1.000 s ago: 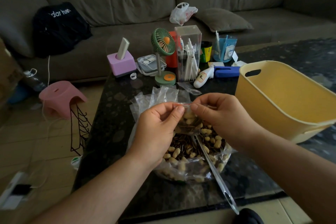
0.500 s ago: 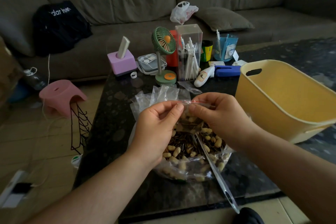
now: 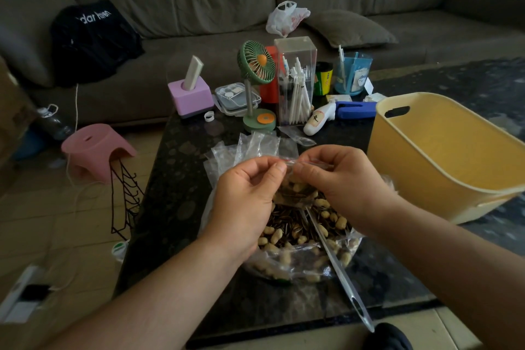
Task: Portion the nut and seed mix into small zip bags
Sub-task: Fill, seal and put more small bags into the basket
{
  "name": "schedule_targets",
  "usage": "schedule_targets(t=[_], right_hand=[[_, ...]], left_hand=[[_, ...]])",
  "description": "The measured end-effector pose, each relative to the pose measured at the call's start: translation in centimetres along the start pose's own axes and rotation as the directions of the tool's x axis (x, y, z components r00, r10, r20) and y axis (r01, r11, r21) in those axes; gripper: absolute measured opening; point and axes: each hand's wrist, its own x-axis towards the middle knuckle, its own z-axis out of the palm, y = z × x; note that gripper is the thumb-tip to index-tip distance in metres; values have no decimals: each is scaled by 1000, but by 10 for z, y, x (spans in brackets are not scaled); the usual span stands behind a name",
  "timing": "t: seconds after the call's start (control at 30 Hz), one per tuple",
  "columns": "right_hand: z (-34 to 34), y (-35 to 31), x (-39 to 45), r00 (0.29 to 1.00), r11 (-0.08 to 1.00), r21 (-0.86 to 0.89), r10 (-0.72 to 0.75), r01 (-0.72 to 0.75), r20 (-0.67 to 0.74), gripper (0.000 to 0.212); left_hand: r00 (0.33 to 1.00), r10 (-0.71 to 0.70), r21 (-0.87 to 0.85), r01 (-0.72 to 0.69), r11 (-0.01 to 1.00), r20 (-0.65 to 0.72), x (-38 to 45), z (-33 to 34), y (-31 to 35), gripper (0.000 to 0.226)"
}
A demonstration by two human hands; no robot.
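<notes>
Above the big bag (image 3: 287,253) of nuts and seeds, both hands pinched the top of a filled zip bag (image 3: 295,193). The left hand (image 3: 244,202) held the left end of the seal, the right hand (image 3: 341,185) the right. The seal ran left to right between the fingertips, so closing it probably meant sliding along that line.

Dim, flat indoor light, brightest patch far up-left of the fingers (image 3: 279,169), soft sheen on the table (image 3: 181,167) left of them, wide-angle bending at edges, soft distant detail.
</notes>
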Motion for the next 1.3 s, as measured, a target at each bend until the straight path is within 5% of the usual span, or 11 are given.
schedule_targets(t=[0.9,1.3], right_hand=[[-8,-4,4,997,991,-127,-29,38,72,5],[-10,-3,3,991,989,-142,-27,46,134,7]], left_hand=[[987,160,117,-160,980,9,0,-5,-4,10],[991,108,77,-114,991,74,2,-6,-6,14]])
